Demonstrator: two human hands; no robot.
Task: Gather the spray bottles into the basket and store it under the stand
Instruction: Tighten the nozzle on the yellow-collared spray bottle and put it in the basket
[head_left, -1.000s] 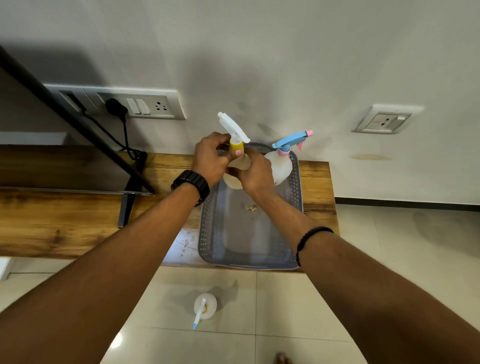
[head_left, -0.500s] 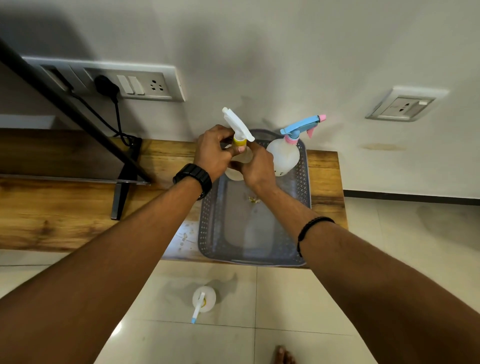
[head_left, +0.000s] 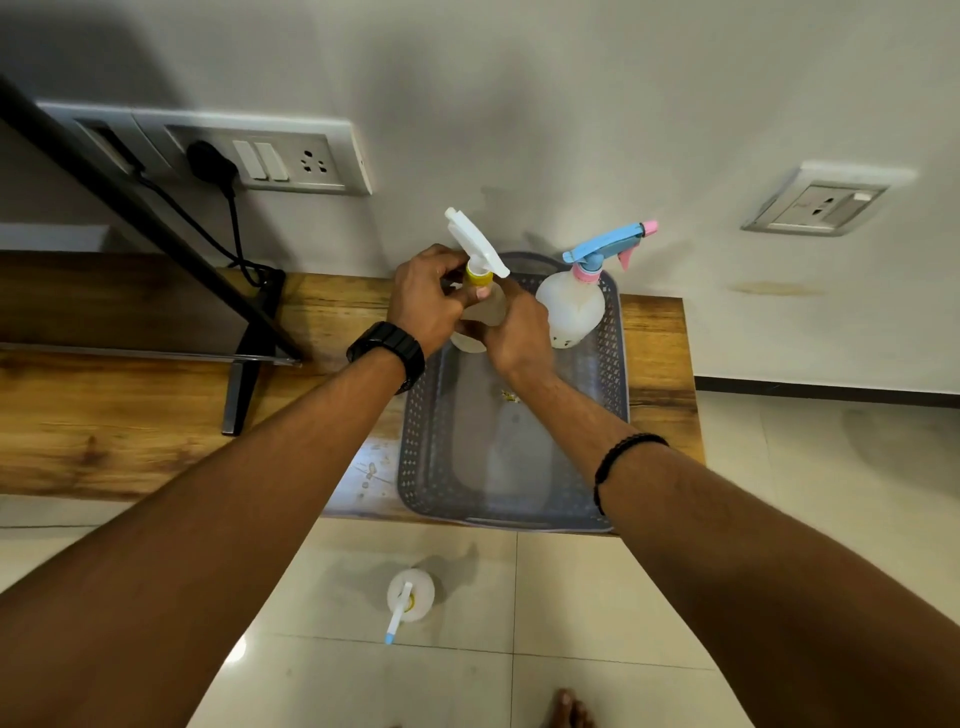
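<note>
white-nozzle bottle (head_left: 480, 291) clasped between both hands (head_left: 467, 317), over basket (head_left: 608, 364)

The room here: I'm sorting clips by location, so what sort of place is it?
Probably a home living room: a TV on a wooden stand, wall sockets, tiled floor.

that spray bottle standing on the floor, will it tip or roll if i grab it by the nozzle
The floor spray bottle looks translucent and possibly near empty, so probably light. Standing upright on glossy tile, it may slide or tip if nudged. Its round body would likely roll once down.
</note>
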